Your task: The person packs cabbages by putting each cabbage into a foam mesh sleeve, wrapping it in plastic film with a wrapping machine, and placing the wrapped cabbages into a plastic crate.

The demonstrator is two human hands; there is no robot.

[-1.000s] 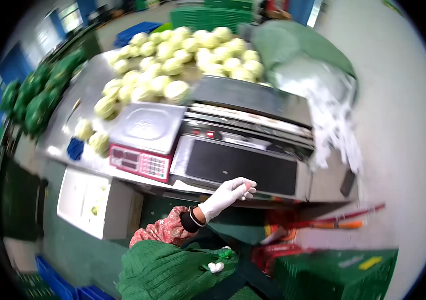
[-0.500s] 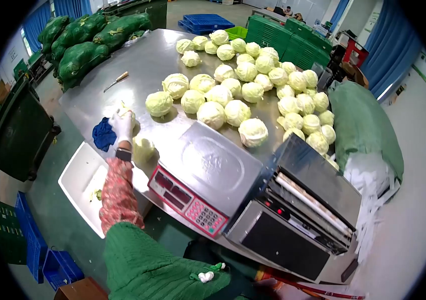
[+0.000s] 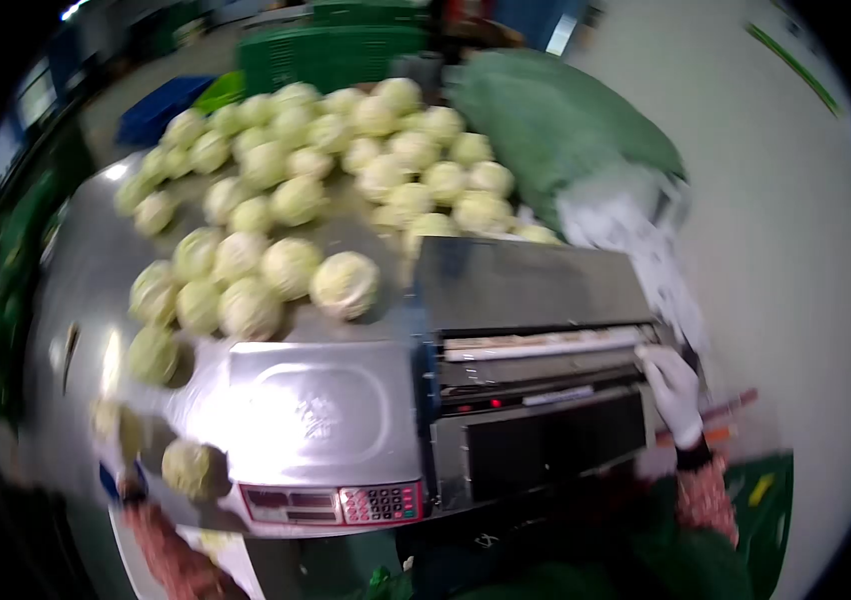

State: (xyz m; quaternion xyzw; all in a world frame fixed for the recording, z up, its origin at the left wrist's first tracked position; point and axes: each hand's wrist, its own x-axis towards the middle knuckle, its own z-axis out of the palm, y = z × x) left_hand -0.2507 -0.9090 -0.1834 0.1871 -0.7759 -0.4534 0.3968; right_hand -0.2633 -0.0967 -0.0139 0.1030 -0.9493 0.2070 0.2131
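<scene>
Fingers of the right hand, gloved in white, are drawn close together at the right end of the roll on the machine; whether they pinch anything, I cannot tell. The left hand is a blur at a cabbage on the table's near left corner, and its grip cannot be made out. Half a second ago only the left hand showed, at a cabbage beside the cloth; now the right has come into view. The camera has turned too, so that the scale and machine sit squarer and lower left.

A second cabbage lies just beside the scale. Below the table edge is a white tub. Past the scale, more cabbages spread over the shiny metal table, with a knife near its left side. A big green sack stands right of the heap, white plastic below it. Farther back are green crates, something blue and pale floor.

Glare whitens the scale's pan, its display is unreadable, the left forearm and tub are cut off below, and the dark green bags at far left are smeared.
</scene>
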